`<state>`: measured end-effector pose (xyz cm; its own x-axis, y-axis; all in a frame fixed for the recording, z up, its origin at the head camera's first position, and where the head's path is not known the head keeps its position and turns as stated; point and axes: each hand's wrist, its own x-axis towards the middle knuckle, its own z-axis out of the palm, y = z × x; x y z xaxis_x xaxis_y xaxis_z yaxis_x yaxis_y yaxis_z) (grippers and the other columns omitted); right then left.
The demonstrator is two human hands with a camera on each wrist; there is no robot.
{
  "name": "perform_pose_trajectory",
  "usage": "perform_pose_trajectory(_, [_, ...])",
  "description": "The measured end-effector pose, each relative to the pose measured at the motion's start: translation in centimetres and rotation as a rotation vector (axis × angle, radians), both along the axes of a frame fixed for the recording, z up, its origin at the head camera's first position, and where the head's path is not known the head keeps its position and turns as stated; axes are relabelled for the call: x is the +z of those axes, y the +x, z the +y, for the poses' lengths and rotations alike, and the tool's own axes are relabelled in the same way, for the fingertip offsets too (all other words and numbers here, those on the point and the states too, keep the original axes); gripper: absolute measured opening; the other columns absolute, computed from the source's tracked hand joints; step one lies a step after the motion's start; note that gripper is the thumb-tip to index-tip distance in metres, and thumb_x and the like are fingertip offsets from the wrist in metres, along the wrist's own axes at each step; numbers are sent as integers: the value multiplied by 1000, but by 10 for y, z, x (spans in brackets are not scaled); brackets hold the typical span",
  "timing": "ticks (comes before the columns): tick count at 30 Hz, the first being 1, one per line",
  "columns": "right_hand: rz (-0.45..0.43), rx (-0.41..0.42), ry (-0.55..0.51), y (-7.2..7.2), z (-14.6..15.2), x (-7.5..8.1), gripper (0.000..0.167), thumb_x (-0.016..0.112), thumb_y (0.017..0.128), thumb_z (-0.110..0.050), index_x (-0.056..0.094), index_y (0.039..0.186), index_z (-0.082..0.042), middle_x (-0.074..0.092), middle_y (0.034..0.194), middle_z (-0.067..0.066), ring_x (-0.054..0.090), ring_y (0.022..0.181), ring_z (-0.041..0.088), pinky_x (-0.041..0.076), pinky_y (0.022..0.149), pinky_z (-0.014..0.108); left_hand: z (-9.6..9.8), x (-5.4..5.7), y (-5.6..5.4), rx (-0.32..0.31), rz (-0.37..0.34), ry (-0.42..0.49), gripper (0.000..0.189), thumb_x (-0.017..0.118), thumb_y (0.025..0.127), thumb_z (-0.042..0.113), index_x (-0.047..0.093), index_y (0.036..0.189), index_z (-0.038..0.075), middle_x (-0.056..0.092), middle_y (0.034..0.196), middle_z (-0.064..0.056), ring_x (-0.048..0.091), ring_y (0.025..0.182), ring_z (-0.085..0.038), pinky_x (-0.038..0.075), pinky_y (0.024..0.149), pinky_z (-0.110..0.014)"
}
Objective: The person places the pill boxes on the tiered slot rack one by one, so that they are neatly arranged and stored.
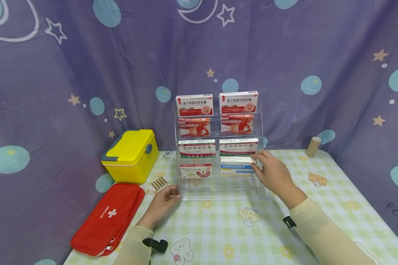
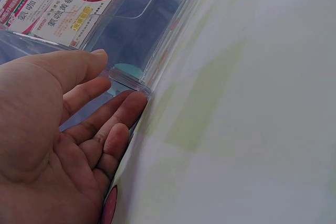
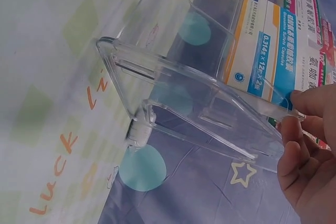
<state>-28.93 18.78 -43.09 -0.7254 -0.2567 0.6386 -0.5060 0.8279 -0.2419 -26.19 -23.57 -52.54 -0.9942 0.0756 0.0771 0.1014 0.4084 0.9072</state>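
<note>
A clear acrylic tiered rack (image 1: 219, 197) stands on the table and holds medicine boxes in two columns. On its lowest tier, at right, sits a white, blue and yellow medicine box (image 1: 237, 167). My right hand (image 1: 274, 175) pinches that box at its right end, thumb and fingertips on its edge, as the right wrist view of the box (image 3: 262, 51) also shows. Beside it on the same tier is a white box with a red arc (image 1: 195, 171). My left hand (image 1: 163, 204), fingers loosely bent, rests by the rack's front left corner, its fingertips right at the clear base (image 2: 130, 80).
Red-and-white boxes (image 1: 194, 105) and green-banded boxes (image 1: 197, 148) fill higher tiers. Left of the rack are a yellow case (image 1: 132, 162), a red first-aid pouch (image 1: 109, 217) and several cotton swabs (image 1: 158, 183). A beige roll (image 1: 313, 147) stands at the back right.
</note>
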Motion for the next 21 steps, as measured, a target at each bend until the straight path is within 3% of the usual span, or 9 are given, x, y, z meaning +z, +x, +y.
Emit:
perform_pose_trajectory(12, [40,-2,-14,8,7,-1,37,85,87,-11,74,122,-10,66,122,3,55,64,7,46,52,29,3,1,-1,16,-2,-14,34,76,98,16,68,129,4,72,112,-5,66,99,-18,55,87,-35])
perform_pose_trajectory(21, [4,103,-214,19,26,-18,37,82,89,-2,74,124,-9,66,119,3,63,75,7,51,57,24,3,-3,-5,10,2,-1,36,76,98,13,66,132,7,71,115,-6,66,101,-19,55,90,-37])
